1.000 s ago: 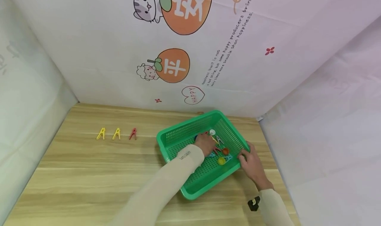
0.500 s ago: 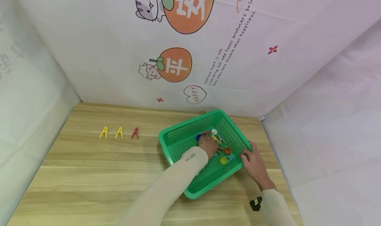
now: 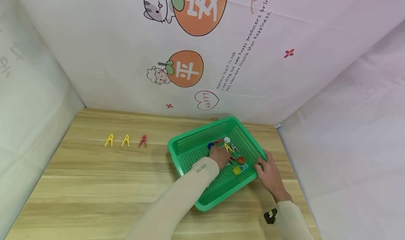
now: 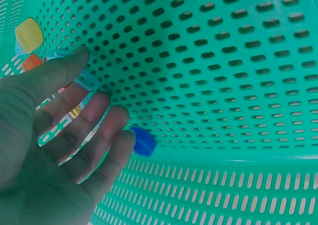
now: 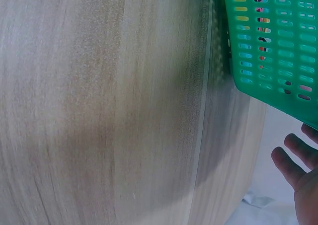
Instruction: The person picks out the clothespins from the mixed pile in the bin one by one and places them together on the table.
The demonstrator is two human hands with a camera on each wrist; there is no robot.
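Observation:
My left hand [image 3: 219, 156] reaches down into a green basket [image 3: 202, 207]. In the left wrist view, its thumb and index finger lie around a light blue clothespin [image 4: 87, 80]; I cannot tell whether they pinch it. The other fingers spread loosely, near a blue bottle cap [image 4: 143, 141]. Around this hand lie a yellow clothespin [image 3: 228, 148], a grey one and red ones, plus white [image 3: 227, 140], orange [image 3: 241, 160] and yellow [image 3: 236, 170] caps. My right hand [image 3: 269, 175] grips the basket's rim at the right corner; only some of its fingers show in the right wrist view.
Two yellow clothespins [image 3: 109, 140] and a red clothespin [image 3: 143, 140] stand in a row on the wooden table [image 3: 104, 187], left of the basket. A printed cloth [image 3: 120, 57] hangs behind, with white cloth on both sides. A black device [image 3: 270, 216] sits at the right wrist.
My left hand has moved slightly down and right inside the basket, uncovering the blue cap, a red clothespin and the yellow clothespin. The right hand stays on the rim.

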